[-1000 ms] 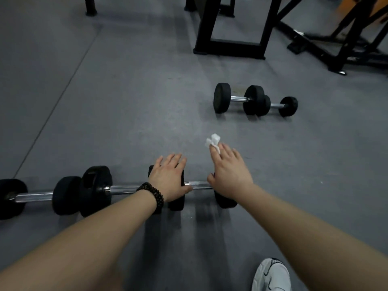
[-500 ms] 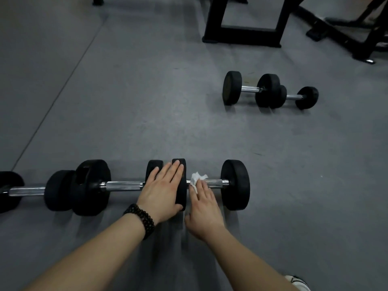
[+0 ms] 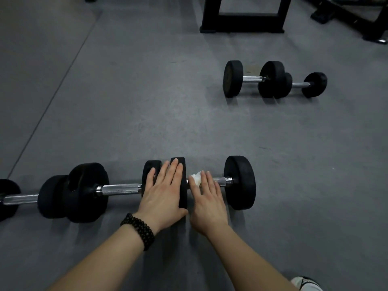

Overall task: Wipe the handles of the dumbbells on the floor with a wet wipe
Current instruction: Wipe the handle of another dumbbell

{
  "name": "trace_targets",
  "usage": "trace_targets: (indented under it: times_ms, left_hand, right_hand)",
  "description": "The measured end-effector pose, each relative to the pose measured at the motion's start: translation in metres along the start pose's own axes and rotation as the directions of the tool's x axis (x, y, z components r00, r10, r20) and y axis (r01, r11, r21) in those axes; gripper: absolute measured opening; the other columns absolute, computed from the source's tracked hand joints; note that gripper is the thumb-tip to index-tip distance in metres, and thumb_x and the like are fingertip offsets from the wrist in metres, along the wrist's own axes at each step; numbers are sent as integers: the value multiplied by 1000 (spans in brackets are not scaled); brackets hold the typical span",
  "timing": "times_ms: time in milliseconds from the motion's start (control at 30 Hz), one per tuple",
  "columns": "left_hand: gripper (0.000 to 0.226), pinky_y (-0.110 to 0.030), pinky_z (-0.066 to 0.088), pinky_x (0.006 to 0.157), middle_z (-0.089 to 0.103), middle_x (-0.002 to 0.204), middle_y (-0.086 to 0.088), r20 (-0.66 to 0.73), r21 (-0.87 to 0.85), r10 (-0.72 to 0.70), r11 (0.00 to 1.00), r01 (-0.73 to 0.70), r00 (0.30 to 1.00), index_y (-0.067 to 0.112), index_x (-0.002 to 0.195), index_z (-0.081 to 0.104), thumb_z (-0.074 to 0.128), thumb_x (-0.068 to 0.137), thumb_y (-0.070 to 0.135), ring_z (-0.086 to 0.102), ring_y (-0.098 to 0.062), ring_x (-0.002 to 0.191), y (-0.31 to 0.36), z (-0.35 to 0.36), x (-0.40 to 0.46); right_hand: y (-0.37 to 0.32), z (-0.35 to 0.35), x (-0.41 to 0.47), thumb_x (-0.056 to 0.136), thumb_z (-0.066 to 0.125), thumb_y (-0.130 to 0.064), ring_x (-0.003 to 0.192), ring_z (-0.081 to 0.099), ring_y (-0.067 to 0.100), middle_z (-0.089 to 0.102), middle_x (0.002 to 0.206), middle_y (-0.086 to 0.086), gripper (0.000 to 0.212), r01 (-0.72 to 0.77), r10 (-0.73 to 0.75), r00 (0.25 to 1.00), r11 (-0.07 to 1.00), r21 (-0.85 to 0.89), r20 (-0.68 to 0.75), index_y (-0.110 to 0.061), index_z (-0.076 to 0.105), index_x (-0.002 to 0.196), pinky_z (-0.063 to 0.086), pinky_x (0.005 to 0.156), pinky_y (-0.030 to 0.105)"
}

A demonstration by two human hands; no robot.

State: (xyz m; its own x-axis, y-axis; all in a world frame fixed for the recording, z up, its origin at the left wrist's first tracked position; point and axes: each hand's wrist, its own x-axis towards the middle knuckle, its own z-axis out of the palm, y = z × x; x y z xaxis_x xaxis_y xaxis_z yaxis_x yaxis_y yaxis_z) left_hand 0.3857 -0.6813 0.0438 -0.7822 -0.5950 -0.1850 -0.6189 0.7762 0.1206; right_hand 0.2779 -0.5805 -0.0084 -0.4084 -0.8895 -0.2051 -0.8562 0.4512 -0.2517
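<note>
Three black dumbbells lie end to end in a row on the grey floor. On the rightmost dumbbell (image 3: 239, 182), my right hand (image 3: 206, 201) lies over the chrome handle and presses a crumpled white wet wipe (image 3: 195, 179) against it. My left hand (image 3: 163, 194), with a dark bead bracelet at the wrist, rests flat with fingers spread across that dumbbell's left weight plate and the adjoining plate of the middle dumbbell (image 3: 119, 189). The leftmost dumbbell (image 3: 20, 199) is cut off by the frame edge. Two more dumbbells (image 3: 253, 79) (image 3: 313, 84) lie further away on the right.
A black equipment frame (image 3: 241, 28) stands at the back, with more black machine legs (image 3: 373, 36) at the far right. A white shoe (image 3: 305, 284) shows at the bottom right. A seam in the floor mats (image 3: 63, 76) runs diagonally on the left.
My right hand came back from beyond the dumbbell and laid the wipe on the handle beside the left plate. The left hand stayed on the plates. The view tilted downward.
</note>
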Motion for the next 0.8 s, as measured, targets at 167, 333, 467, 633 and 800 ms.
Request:
trace_targets:
  times_ms: [167,333,467,633,800]
  left_hand:
    - [124,-44,-11,121,-22,162,1,9,-10,16,1000,-16,1000,17,154,-17,68,76,63,-21,-16,149,-3,0,1]
    - [123,-45,-12,120,-22,163,2,14,-43,-5,999,5,1000,18,155,-16,68,76,62,-21,-15,148,0,-1,2]
    - [122,-46,-11,121,-23,162,2,18,-46,-7,999,7,1000,18,155,-16,67,78,62,-21,-15,148,0,-1,2]
    - [120,-46,-9,121,-22,163,2,-2,-44,8,999,-8,1000,17,155,-15,67,79,60,-19,-14,149,-2,0,0]
    - [117,-45,-11,121,-22,163,3,2,-65,30,997,-30,1000,18,156,-14,66,81,58,-19,-12,149,-5,-1,-1]
  right_hand:
    - [6,0,-4,94,50,-36,150,-17,21,-8,165,10,90,-40,39,996,999,-10,-86,-10,-9,155,-12,120,38]
    - [-2,8,-6,93,54,-42,145,-29,28,-21,161,17,94,15,-16,999,1000,-14,-46,-27,-14,155,-13,120,43]
    - [12,10,-8,90,56,-36,149,-17,24,-5,164,13,90,9,-17,993,998,-70,-119,-16,-1,157,-11,118,40]
    - [12,9,-8,90,57,-35,149,-18,24,-6,164,14,94,34,-38,993,999,-38,-110,-21,-9,156,-17,115,37]
    - [6,10,-4,93,49,-35,147,-25,20,-17,163,9,89,128,-130,987,991,-24,-90,-12,-10,155,-8,121,39]
